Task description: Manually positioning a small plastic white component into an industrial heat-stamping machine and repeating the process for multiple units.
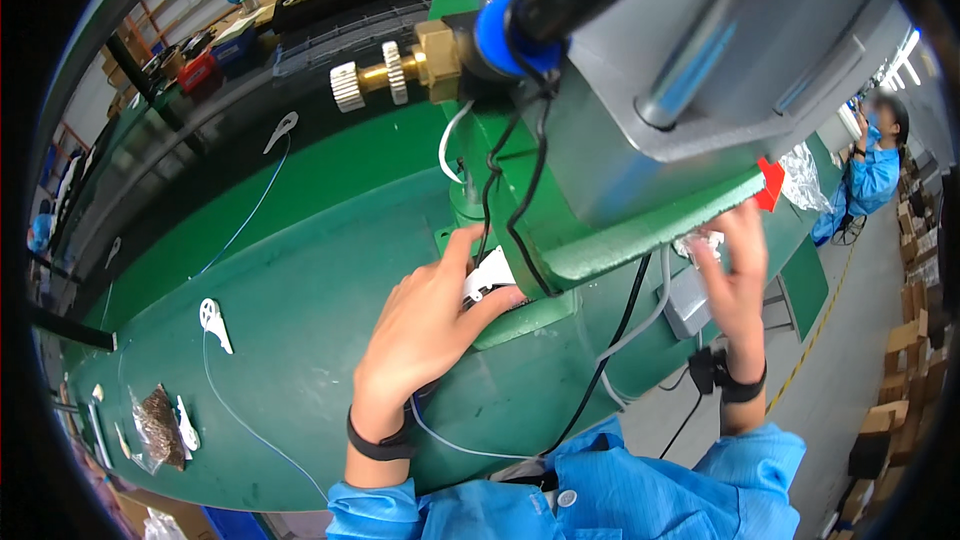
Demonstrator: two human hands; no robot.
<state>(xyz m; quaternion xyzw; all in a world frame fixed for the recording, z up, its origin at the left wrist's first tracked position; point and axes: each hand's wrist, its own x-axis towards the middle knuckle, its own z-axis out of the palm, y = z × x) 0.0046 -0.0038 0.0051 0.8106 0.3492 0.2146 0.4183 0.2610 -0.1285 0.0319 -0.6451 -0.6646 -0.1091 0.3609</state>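
A green bench press (620, 250) with a grey upper body stands in front of me. At its base, my left hand (415, 315) is closed, thumb and fingers on either side of a white plastic part (492, 272); the press hides some of that part. To the right of the press head, my right hand (738, 270) is raised, its fingers apart and slightly blurred. Close to its thumb are some small whitish pieces (690, 245), too unclear to name. A grey box (687, 302) with a cable sits beside this hand.
White plastic parts with thin blue cords, one a round-headed piece (211, 318), lie on the green bench (300, 380). A clear bag of small brown pieces (160, 425) rests at the left. A brass valve (430, 60) juts from the press. Black cables hang nearby. Co-workers (875, 165) work beyond.
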